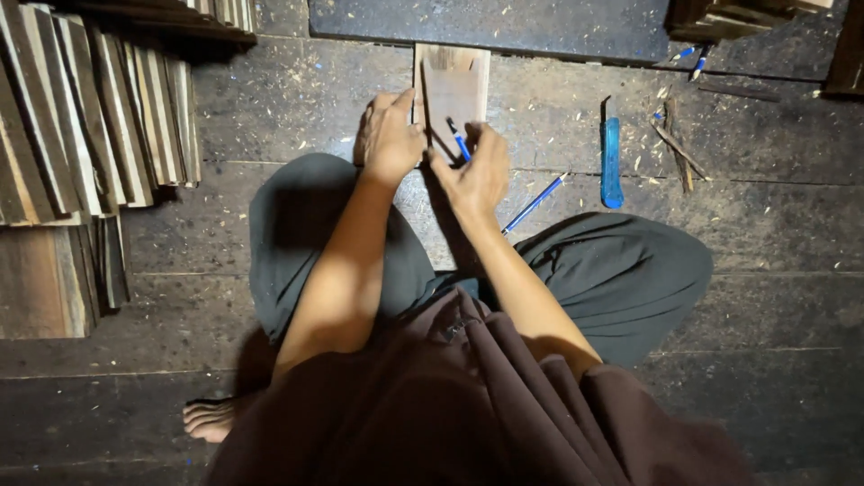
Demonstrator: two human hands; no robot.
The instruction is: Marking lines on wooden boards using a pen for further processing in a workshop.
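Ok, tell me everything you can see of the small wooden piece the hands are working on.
The wooden piece is a flat, roughly rectangular slab of pale brown wood with visible grain, lying on the dark plank floor strewn with shavings. Its far end touches a dark board. The left hand presses its left edge and near corner; the right hand covers its near end and holds a blue pen, tip on the surface. The near edge is hidden by the hands.
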